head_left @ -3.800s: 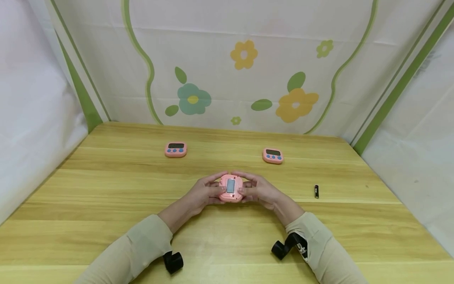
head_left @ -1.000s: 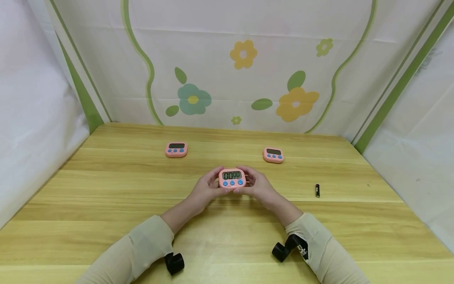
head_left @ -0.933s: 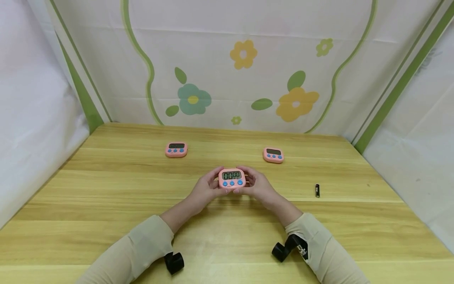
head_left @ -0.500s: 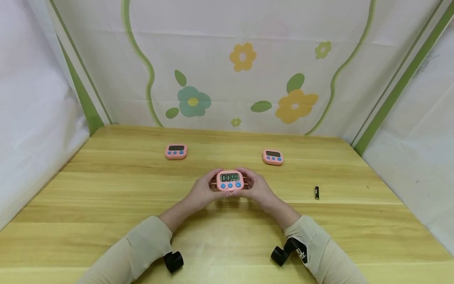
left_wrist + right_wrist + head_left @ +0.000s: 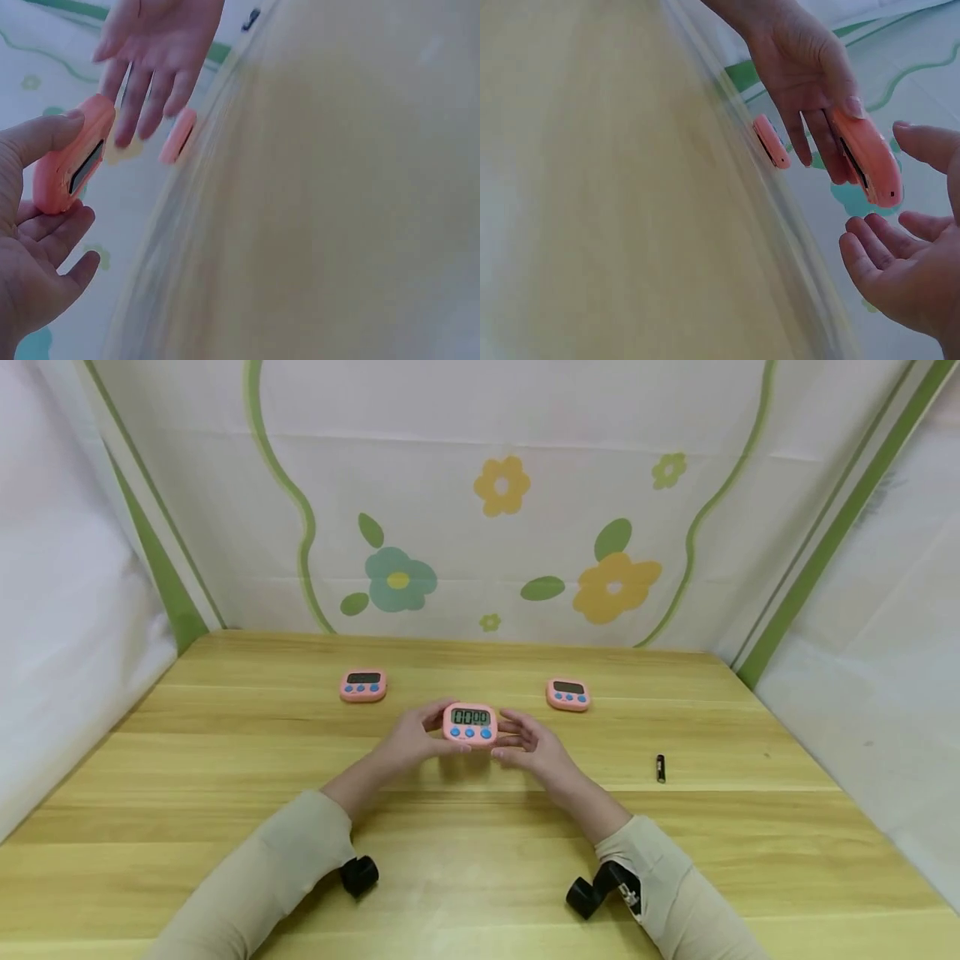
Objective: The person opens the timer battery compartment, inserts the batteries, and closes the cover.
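Note:
A pink digital timer with blue buttons and zeros on its display is held above the table. My left hand grips it by its left side, the thumb along the lower edge and fingers behind. In the left wrist view the same timer sits between thumb and fingers. Just to the right of it, my right hand is apart from the timer, its fingers loosely spread with nothing in them. The right wrist view shows a gap between the timer and the right hand.
Two similar pink timers lie farther back on the wooden table, one at the left and one at the right. A small black battery lies at the right. A floral cloth hangs behind the table.
Earlier both hands held the timer back side up; it was then turned display up. Now my right hand has let go, and the left hand has carried the timer slightly left and away.

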The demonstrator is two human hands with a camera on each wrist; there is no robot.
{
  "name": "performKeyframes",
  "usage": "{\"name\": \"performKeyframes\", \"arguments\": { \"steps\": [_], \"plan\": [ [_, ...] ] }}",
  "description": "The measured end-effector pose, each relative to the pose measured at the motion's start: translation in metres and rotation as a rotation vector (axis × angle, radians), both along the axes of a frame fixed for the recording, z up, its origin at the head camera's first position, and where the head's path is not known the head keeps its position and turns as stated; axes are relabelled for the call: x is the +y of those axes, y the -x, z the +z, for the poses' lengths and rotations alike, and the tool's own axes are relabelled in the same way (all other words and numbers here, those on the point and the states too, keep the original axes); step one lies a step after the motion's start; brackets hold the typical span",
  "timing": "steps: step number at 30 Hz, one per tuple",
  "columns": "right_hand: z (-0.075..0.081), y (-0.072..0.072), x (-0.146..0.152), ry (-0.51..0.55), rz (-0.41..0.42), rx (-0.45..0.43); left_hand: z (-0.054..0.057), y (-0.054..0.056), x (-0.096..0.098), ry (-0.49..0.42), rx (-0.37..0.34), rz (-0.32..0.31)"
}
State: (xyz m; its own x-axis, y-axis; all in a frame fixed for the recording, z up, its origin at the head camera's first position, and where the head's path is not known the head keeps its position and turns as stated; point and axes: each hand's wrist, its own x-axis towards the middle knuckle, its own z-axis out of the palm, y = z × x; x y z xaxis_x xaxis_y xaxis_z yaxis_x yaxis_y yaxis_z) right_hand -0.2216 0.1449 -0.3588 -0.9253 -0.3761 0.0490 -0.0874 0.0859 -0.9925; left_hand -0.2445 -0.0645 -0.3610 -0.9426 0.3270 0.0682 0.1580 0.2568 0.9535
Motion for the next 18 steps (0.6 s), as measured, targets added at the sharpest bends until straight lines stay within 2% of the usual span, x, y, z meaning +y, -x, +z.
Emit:
{"name": "performKeyframes", "arguments": {
  "steps": [4, 8, 12, 18],
  "plan": [
    [-0.003, 0.006, 0.005, 0.032, -0.031, -0.039, -0.003, 0.026, -0.003, -0.003, -0.013, 0.038],
    [-0.005, 0.008, 0.006, 0.036, -0.027, -0.059, -0.009, 0.049, -0.006, -0.015, -0.009, 0.069],
    [-0.007, 0.009, 0.005, 0.029, -0.024, -0.071, -0.016, 0.063, -0.009, 0.000, -0.006, 0.089],
    [-0.009, 0.009, 0.005, 0.020, -0.027, -0.076, -0.019, 0.078, -0.006, 0.043, -0.017, 0.080]
  ]
}}
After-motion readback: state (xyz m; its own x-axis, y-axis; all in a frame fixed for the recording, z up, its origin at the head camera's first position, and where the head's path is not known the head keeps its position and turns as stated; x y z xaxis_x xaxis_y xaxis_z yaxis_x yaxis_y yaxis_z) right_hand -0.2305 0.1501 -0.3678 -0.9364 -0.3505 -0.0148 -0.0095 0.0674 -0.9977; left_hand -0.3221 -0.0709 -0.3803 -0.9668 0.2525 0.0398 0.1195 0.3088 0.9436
